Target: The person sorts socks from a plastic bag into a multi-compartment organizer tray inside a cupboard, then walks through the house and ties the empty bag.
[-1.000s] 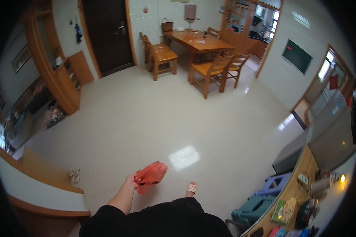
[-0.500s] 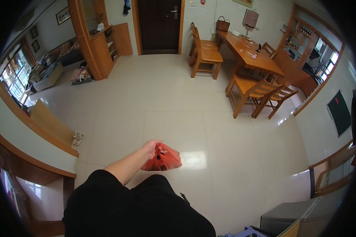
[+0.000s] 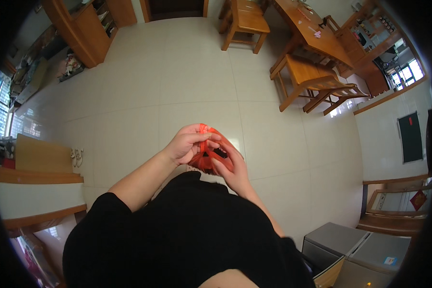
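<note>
In front of my chest I hold a thin red plastic bag (image 3: 205,162). The fingers of my left hand (image 3: 185,145) are closed around its gathered handles, with a bit of red plastic standing up above the thumb. My right hand (image 3: 234,167) grips the bag's right side, its fingers curved over the plastic toward the left hand. Something dark shows in a gap by the right fingers; what the bag contains cannot be made out.
Wooden chairs (image 3: 300,77) stand around a wooden table (image 3: 317,36) at the far right. Light shoes (image 3: 77,156) sit on the floor at the left. A grey fridge-like cabinet (image 3: 338,238) is near right. A dark door (image 3: 176,8) is at the far end.
The bag has come up closer to my body in my left hand. My right hand has come into view and taken hold of its right side. The view has tilted downward.
</note>
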Available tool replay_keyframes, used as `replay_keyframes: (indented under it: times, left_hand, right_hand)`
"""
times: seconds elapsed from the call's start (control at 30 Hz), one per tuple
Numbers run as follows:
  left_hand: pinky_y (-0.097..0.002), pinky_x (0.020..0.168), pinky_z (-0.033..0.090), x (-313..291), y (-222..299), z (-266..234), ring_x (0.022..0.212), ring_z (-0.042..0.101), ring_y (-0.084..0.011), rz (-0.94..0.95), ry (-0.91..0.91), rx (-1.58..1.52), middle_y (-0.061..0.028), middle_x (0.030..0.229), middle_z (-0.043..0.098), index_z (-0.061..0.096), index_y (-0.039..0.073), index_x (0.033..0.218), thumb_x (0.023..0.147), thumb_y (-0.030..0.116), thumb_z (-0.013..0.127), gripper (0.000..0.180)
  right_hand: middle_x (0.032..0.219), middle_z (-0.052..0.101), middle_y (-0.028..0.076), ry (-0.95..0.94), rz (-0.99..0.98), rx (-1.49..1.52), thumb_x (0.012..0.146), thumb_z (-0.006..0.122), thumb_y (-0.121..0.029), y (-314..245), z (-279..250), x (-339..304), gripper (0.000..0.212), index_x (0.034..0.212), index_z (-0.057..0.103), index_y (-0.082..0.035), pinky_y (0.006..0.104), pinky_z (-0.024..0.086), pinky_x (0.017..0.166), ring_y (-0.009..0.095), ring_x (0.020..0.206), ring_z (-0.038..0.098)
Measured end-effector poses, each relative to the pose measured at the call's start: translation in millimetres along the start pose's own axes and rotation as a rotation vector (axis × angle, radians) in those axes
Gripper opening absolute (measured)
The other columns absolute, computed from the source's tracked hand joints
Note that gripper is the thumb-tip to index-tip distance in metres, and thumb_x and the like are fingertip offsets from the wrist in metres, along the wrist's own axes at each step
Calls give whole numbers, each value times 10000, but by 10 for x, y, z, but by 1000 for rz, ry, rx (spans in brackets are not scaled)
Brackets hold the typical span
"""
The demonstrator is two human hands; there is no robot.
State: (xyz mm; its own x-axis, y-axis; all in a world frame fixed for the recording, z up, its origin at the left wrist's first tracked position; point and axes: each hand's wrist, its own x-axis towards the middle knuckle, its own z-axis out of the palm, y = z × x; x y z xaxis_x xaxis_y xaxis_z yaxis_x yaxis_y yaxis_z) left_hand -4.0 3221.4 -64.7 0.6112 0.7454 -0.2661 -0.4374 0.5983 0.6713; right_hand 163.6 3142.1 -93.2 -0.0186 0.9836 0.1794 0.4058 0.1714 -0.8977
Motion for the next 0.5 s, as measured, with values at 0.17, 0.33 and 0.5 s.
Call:
replay_keyframes:
  times: [0.17,0.33,0.5]
  left_hand:
    - [-281,710,485,524,740,-232,811,584,-190,81,29,34,-151,938,565,483,-31,991,846,74,429,187]
    - [-284,708,456,807,1388,-1040,855,563,-231,233,228,53,-159,963,550,521,-68,949,808,30,410,204]
    - [-323,734,457,1231,1921,-1496,836,548,-248,274,350,-84,-184,1078,509,494,-93,1001,788,-5,386,254]
  right_hand:
    - [646,513,-8,-206,435,646,825,525,-152,60,85,1091,112,851,548,-45,183,381,501,64,542,464]
    - [531,431,-7,75,474,693,830,464,-156,287,-460,2215,136,756,501,-47,211,313,465,83,470,389]
    - [797,556,121,-197,525,937,749,340,-92,556,-333,3397,296,962,502,37,307,436,663,207,706,534]
